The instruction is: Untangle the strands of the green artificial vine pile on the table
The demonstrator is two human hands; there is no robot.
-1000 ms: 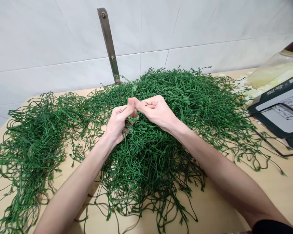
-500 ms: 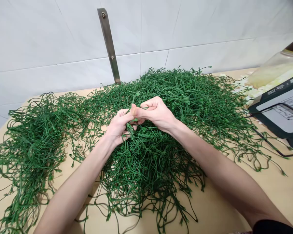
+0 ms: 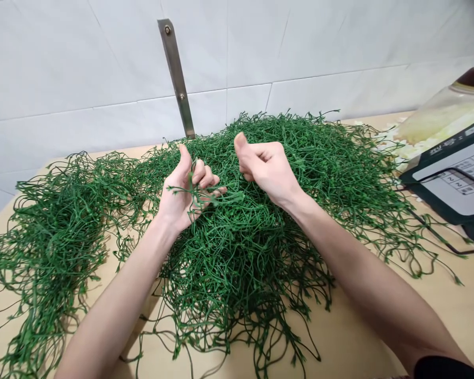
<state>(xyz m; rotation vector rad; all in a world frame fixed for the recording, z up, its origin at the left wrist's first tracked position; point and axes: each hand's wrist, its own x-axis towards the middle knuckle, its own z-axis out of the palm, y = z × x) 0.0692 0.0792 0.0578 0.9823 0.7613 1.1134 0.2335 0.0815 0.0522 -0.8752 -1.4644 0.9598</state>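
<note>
A large tangled heap of thin green plastic stems (image 3: 253,252) lies on the light wooden table (image 3: 355,337). Above its middle, my left hand (image 3: 187,192) is palm up with curled fingers, holding a few green stems (image 3: 197,195) whose small forked ends stick out over the palm. To its right, apart from it, is my right hand (image 3: 263,166), its fingers folded in and its thumb pointing up; whatever it may hold is hidden.
Another pile of green stems (image 3: 59,237) spreads over the table's left side. A metal strip (image 3: 176,73) is bolted to the white tiled wall (image 3: 319,42). At the right are a dark box with a white label (image 3: 458,179), a clear container (image 3: 438,113) and pale petals (image 3: 406,152).
My hands were together at the middle of the heap and are now apart. The left has moved left and turned palm up; the right has moved right and its thumb has lifted.
</note>
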